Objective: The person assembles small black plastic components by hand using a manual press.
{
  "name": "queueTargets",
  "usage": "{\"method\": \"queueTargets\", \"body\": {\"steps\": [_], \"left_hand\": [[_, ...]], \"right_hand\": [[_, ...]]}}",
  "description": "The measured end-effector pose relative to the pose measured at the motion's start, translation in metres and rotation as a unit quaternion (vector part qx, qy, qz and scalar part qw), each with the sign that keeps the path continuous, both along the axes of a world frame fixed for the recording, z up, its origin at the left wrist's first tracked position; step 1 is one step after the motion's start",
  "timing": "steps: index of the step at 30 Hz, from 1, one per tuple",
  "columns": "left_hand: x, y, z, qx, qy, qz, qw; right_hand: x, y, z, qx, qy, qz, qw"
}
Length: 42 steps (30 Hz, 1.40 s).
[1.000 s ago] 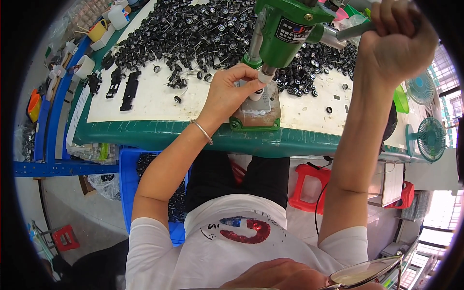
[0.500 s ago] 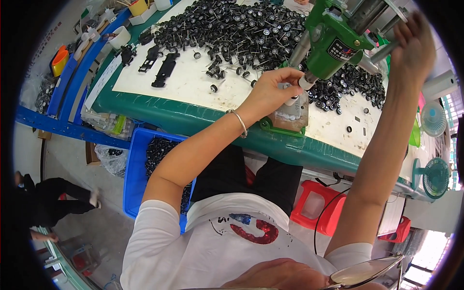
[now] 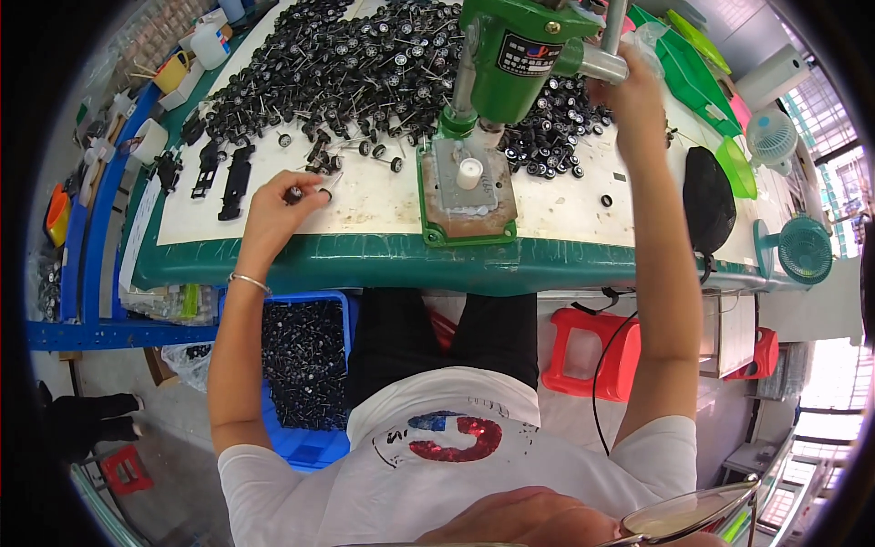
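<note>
My left hand (image 3: 278, 210) is over the white table sheet, left of the press, with thumb and fingers pinched on a small wheel axle (image 3: 324, 194) with black wheels. A few loose wheel axles (image 3: 321, 157) lie just beyond its fingertips. In front of me stands a green hand press (image 3: 519, 68). Its base plate (image 3: 437, 234) carries a short white round post (image 3: 469, 173), under the raised ram, with nothing on top. My right hand (image 3: 631, 87) is at the press's lever hub (image 3: 603, 64); its fingers are partly hidden and blurred.
A big heap of wheel axles (image 3: 355, 73) covers the table's far side. Several black toy-car chassis (image 3: 235, 182) lie at left. A blue bin (image 3: 310, 447) of small black parts stands below. At right are a black bag (image 3: 708, 201), a green tray (image 3: 688, 73) and a fan (image 3: 804, 249).
My left hand has left the white post under the ram and moved left to the loose axles. My right hand has come in closer to the lever hub. The whole view has turned.
</note>
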<state>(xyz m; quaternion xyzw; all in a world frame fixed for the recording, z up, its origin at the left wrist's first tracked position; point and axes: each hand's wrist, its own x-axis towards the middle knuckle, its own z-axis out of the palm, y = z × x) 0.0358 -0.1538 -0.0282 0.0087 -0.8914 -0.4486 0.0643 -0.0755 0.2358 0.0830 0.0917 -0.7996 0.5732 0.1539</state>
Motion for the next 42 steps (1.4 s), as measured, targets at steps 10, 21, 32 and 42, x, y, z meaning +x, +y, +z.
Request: {"method": "queueTargets", "body": {"steps": [10,21,32,42], "left_hand": [[-0.002,0.060,0.007,0.003,0.124,-0.051,0.991],[-0.018,0.089,-0.019,0.354,-0.062,-0.080,0.930],[-0.014,0.101,-0.009,0.371,-0.070,-0.016,0.926],[-0.015,0.121,0.010,0.371,-0.048,-0.026,0.927]], "right_hand": [[0.051,-0.004,-0.111,0.361,0.140,0.070,0.919],[0.044,0.024,-0.113,0.307,0.102,0.011,0.946],[0.060,0.010,-0.117,0.425,0.194,-0.026,0.884],[0.061,-0.003,-0.109,0.288,0.245,-0.020,0.926]]}}
